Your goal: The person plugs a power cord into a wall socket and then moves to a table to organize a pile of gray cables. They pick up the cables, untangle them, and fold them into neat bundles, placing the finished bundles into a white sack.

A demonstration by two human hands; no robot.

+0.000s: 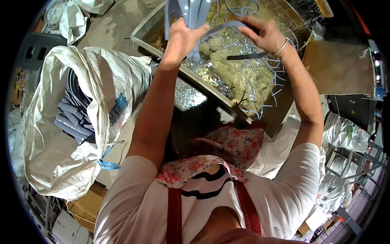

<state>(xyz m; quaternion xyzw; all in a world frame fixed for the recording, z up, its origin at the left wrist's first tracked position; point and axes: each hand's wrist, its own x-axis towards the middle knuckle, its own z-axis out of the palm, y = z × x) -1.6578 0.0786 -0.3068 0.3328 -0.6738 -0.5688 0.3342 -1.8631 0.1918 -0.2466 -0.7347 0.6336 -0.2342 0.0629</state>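
Observation:
My left hand (183, 35) is raised and closed around a grey plastic part (191, 12) with several prongs at the top of the view. My right hand (262, 33), with a bangle on the wrist, pinches a thin grey strip (227, 27) that runs from the part toward it. A dark blade-like tool (245, 56) shows just below the right hand. Both hands are above a metal tray (203, 83) covered with grey trimmings and yellowish scraps.
A large white woven sack (53, 158) at my left holds several grey plastic parts (73, 118). More white bags (69, 16) lie at the upper left. Cardboard boxes (85, 207) sit at lower left, and wrapped bundles (345, 134) and metal frames at right.

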